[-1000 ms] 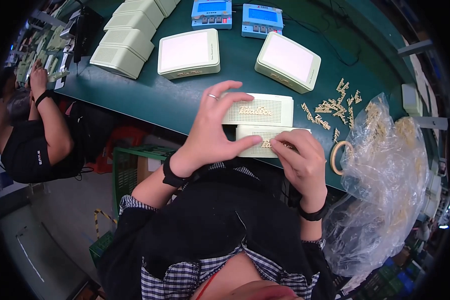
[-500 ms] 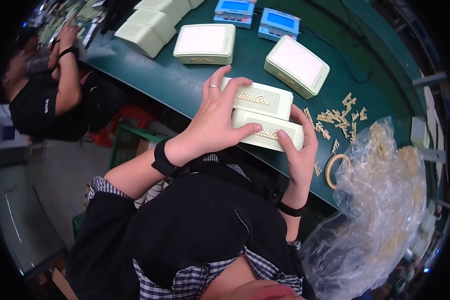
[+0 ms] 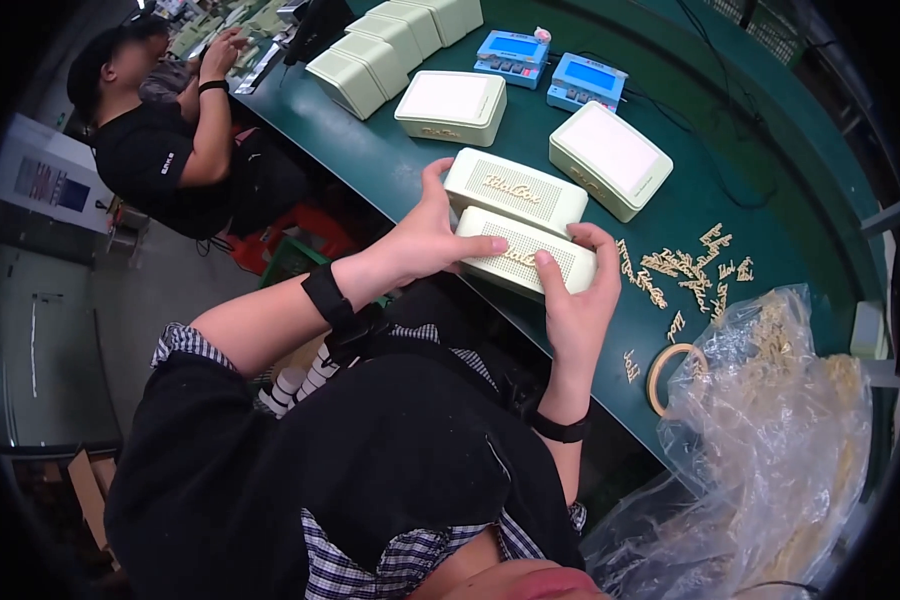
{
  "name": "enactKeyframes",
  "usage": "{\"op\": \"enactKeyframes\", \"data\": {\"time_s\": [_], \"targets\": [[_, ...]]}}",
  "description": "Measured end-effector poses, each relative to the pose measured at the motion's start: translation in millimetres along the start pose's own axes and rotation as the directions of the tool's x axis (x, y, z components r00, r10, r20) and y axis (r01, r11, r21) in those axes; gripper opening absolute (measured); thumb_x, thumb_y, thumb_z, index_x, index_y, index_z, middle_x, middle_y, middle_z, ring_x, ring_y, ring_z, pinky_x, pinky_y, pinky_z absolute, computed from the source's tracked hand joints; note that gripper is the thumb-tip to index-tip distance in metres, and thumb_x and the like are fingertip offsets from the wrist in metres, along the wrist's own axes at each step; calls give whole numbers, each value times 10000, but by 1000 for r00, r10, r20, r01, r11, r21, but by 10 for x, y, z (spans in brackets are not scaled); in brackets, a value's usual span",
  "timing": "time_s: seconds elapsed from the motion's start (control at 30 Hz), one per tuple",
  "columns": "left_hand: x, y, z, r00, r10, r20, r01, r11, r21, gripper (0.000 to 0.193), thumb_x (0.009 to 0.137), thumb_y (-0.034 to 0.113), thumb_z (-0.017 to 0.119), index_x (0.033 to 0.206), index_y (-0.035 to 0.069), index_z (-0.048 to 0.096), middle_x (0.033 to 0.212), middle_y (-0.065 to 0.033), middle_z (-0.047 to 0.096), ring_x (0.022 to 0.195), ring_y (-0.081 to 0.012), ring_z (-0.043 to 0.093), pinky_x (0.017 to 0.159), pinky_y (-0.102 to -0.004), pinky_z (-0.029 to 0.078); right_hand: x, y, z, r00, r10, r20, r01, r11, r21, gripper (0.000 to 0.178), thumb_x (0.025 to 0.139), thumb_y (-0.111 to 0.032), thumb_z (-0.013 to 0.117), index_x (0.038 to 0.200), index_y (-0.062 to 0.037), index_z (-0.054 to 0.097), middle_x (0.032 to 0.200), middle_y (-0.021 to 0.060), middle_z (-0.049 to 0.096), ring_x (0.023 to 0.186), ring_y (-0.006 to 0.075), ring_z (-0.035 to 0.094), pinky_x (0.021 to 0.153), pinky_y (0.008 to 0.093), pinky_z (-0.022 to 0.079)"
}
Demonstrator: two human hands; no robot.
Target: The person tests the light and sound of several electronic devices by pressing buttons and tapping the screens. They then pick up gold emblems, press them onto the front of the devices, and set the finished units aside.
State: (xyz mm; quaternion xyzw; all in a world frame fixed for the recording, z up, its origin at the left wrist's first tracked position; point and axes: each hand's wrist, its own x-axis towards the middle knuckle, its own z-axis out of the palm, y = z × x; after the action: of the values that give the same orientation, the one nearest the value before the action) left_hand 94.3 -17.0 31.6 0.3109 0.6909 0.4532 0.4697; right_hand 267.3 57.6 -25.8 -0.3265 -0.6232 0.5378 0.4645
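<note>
In the head view, I have the left hand wide, its grip unclear, across one pale-green rectangular plastic box and its nearer twin, at the green table's edge. The right hand holds the twin. Both thumbs touch its gold script lettering: probably pressing, next needing even force.

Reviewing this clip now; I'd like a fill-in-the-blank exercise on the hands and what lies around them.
1. Of the nearer box and the farther box, the thumbs of the left hand and right hand rest on the ____ one.
2. The two devices have screens coloured ____.
3. The clear bag lies to the person's ____.
4. The loose gold cutouts lie on the green ____.

Missing words: nearer; blue; right; table.
</note>
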Motion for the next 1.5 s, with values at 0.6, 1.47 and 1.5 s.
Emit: {"op": "enactKeyframes", "data": {"time_s": [0.6, 1.47, 1.5], "targets": [[-52, 22, 276, 1000, -25, -17, 25, 999, 34, 1205, 711, 253, 866, 1476, 88, -51, 1414, -183, 354, 1278, -327, 460, 832, -509, 552, -31, 136, -168, 992, -77, 100, 79, 997, -22, 355, 929, -174, 571, 1254, -49, 502, 1233, 153, 410, 1200, 312, 377, 1071, 415, 282], [107, -196, 360, 819, 568, -84, -386, 654, 650, 1154, 698, 297, 866, 1488, -42, 96, 1438, -257, 330, 1322, -318, 410, 1085, -408, 380, -151, -39, -175, 987, -81, 138, 108, 974, -201, 420, 968, -152, 479, 1327, 37, 369, 1259, 190, 373, 1200, 329, 376, 1072, 424, 277], [108, -235, 313, 820, 570, -53, -428, 673, 604, 1164, 705, 339, 859, 1488, -39, 86, 1445, -279, 302, 1337, -335, 388, 1079, -418, 385, -159, -41, -177, 988, -69, 137, 94, 977, -192, 423, 967, -155, 483, 1326, 37, 369, 1260, 188, 373, 1199, 326, 376, 1071, 423, 279]]}}
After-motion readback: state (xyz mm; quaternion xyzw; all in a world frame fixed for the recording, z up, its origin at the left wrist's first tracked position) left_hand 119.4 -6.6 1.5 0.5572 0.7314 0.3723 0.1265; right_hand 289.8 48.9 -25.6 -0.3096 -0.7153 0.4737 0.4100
